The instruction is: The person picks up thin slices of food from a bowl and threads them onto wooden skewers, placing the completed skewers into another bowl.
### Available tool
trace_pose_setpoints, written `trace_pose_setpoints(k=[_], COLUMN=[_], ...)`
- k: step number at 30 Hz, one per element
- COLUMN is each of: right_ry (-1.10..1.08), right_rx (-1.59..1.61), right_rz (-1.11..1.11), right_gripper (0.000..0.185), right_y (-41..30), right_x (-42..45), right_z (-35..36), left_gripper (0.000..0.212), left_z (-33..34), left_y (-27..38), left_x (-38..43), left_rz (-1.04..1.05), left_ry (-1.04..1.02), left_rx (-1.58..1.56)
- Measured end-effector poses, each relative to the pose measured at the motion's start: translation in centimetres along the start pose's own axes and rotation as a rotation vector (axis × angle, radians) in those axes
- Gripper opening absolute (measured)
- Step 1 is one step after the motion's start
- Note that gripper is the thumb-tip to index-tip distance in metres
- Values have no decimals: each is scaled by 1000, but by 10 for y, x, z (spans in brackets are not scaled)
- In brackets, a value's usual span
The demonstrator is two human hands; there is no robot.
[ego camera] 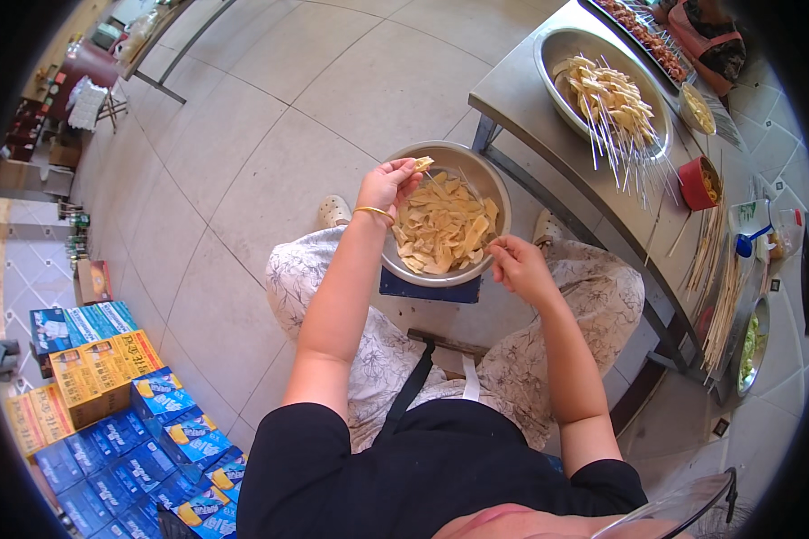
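Observation:
A metal basin point(503, 195) of flat, pale yellow food slices point(445, 222) stands on a low blue support between my knees. My left hand point(392, 185), with a bangle at the wrist, is over the basin's left rim and pinches a folded yellow piece point(423, 164); a thin skewer seems to run down from it. At the basin's lower right rim is my right hand point(518, 266), thumb and forefinger together near the slices; whether it grips a slice or a skewer tip I cannot tell.
On the metal table point(512, 101) at right are a large basin point(546, 74) of skewered yellow slices point(610, 101), a meat tray point(640, 34), a red container point(698, 185) and bare skewers point(714, 290). Stacked boxes point(118, 465) stand lower left. Another person point(704, 40) is beyond the table.

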State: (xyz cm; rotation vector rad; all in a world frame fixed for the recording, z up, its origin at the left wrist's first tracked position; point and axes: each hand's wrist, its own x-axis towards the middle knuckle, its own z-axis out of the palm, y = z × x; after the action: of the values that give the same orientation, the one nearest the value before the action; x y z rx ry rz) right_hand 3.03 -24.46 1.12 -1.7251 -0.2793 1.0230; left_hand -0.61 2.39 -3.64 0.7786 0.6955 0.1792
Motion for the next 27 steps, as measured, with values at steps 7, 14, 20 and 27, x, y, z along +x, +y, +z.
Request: trace_pose_setpoints(k=[7, 14, 20, 27], right_ry=[-20, 23, 113, 172], right_rx=[-39, 47, 101, 84], right_rz=[13, -13, -48, -57], right_gripper=[16, 15, 17, 17], right_y=[-1, 7, 19, 20], right_x=[-1, 7, 14, 13], right_z=[-10, -3, 1, -3], left_gripper=[12, 11, 15, 24], left_z=[9, 24, 31, -27], left_y=[-1, -22, -34, -64], left_x=[-2, -11, -15, 19], left_rz=[261, 319, 101, 203], left_ry=[-2, -163, -334, 95], left_rx=[397, 510, 449, 1650])
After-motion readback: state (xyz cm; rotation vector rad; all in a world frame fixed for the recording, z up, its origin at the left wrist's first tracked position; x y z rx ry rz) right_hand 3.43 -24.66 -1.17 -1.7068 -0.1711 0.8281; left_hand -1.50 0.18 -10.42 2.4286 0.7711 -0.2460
